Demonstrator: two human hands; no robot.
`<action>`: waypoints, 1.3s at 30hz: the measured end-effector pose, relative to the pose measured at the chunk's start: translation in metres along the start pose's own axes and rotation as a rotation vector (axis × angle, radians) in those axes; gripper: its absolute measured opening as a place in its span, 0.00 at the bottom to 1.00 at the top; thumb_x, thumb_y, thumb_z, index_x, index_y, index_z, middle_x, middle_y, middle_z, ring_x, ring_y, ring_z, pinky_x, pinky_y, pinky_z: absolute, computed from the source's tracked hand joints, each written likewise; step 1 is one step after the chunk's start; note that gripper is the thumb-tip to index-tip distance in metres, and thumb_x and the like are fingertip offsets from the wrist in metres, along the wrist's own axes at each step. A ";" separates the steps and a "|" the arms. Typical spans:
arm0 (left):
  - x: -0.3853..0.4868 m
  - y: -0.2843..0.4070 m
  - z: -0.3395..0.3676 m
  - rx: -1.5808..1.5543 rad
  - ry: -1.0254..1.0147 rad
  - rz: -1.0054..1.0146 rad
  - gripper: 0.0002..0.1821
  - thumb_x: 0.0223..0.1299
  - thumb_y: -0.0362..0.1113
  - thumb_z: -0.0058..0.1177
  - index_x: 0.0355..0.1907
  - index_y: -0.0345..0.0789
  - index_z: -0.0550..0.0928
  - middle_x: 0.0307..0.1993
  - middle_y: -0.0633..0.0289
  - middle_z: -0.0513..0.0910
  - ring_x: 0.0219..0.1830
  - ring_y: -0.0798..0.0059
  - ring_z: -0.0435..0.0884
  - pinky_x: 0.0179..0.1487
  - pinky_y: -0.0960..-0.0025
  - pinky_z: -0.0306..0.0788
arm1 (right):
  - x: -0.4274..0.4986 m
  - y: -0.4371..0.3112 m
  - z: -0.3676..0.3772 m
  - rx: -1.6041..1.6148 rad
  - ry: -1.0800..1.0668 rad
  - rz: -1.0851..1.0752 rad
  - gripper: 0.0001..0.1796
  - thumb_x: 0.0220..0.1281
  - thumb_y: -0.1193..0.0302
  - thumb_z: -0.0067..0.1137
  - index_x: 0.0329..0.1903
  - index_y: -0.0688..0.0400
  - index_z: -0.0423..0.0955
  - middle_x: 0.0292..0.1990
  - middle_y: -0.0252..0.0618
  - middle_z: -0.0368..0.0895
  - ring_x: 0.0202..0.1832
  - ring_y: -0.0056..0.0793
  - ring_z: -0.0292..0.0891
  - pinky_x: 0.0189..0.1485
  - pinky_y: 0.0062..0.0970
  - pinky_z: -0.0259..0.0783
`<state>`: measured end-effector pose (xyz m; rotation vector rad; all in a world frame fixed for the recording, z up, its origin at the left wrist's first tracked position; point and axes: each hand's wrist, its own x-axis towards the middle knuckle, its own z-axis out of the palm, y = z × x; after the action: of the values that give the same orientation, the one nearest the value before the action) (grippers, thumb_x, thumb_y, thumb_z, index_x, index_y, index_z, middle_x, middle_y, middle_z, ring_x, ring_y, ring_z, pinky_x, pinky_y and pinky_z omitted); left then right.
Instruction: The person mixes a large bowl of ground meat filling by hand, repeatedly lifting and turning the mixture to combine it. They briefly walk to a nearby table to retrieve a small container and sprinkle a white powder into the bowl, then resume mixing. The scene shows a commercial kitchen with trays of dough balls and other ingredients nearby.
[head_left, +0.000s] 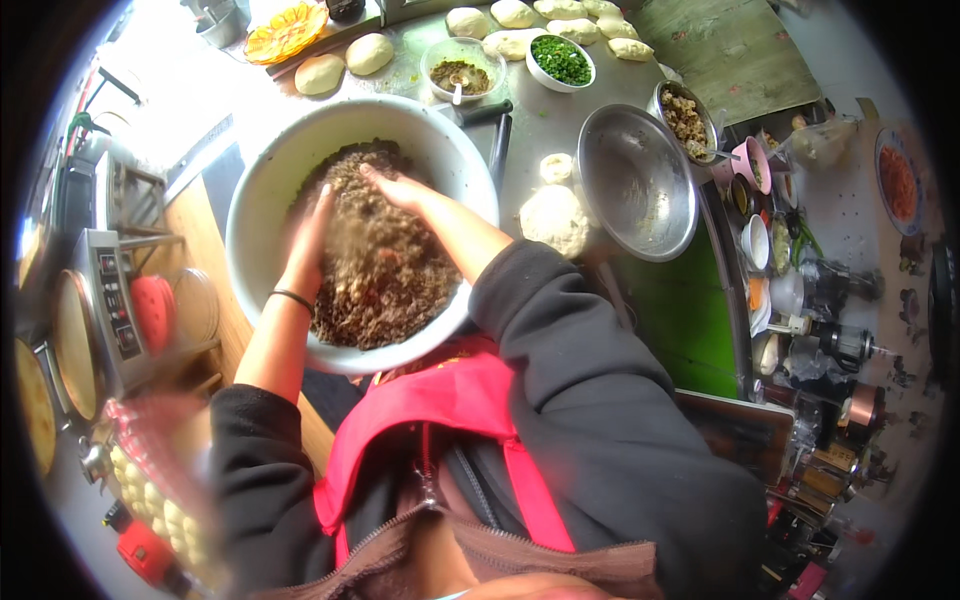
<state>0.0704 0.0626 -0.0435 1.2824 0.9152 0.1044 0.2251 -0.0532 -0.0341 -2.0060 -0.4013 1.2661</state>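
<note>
Both hands are inside a large white basin (255, 180) that holds a heap of dark brown crumbly filling (382, 277). My left hand (307, 232) presses against the left side of the heap, its palm turned inward; a dark band circles that wrist. My right hand (394, 187) reaches over the heap from the right, its fingertips touching the upper part. Loose crumbs between the hands look blurred. Whether the fingers close on any filling I cannot tell. Behind the basin stands a clear bowl (491, 64) with some brown filling and a white spoon (457, 91).
Right of the basin are a steel bowl (637, 180), a dough mound (555, 221) and a knife with a dark handle (486, 112). Farther back lie dough pieces (369, 54), a bowl of chopped greens (560, 61) and a wooden board (727, 52). Round griddles (77, 345) stand at left.
</note>
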 end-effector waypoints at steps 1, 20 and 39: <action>0.003 0.003 0.003 -0.079 -0.020 -0.059 0.44 0.55 0.68 0.44 0.64 0.35 0.63 0.61 0.45 0.66 0.65 0.58 0.62 0.69 0.53 0.45 | -0.001 -0.003 0.001 0.030 -0.056 -0.021 0.66 0.40 0.22 0.36 0.68 0.65 0.46 0.68 0.58 0.45 0.71 0.49 0.39 0.70 0.48 0.41; -0.016 0.034 -0.004 -0.521 0.010 0.116 0.28 0.67 0.53 0.31 0.57 0.34 0.69 0.53 0.51 0.74 0.53 0.58 0.75 0.51 0.56 0.75 | -0.072 -0.061 0.043 -0.272 0.214 -0.566 0.35 0.51 0.49 0.57 0.57 0.58 0.68 0.59 0.52 0.64 0.62 0.44 0.61 0.66 0.35 0.57; -0.078 0.080 0.026 -0.753 0.013 0.089 0.20 0.66 0.45 0.44 0.55 0.37 0.73 0.52 0.64 0.75 0.51 0.74 0.72 0.55 0.70 0.67 | -0.049 -0.049 0.048 0.409 -0.115 -0.917 0.23 0.56 0.79 0.51 0.57 0.66 0.67 0.54 0.42 0.73 0.56 0.32 0.68 0.61 0.30 0.62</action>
<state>0.0683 0.0271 0.0657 0.6175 0.7224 0.4808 0.1651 -0.0289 0.0198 -1.1587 -0.9034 0.7769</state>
